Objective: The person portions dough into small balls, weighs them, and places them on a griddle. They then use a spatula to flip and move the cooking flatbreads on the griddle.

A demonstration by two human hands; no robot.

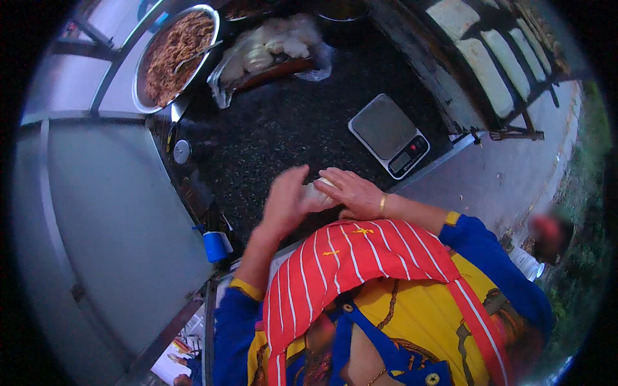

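Note:
A pale lump of dough (316, 197) sits between my two hands, just above the near edge of the dark speckled counter (251, 149). Around its left side curves my left hand (285, 195), slightly blurred. My right hand (355, 193) lies over the right side, its fingers resting across the dough. The fingers cover much of the lump, so its full shape is hidden. To the right of my hands stands a white digital kitchen scale (386, 130) with a bare grey weighing plate.
A metal bowl (212, 21) of brown crumbly filling, with a spoon (198, 57), stands back left. Plastic-covered dough balls (258, 59) fill a tray beside it. Flat breads (485, 77) lie on a rack at right. A blue cup (215, 247) hangs near the left edge.

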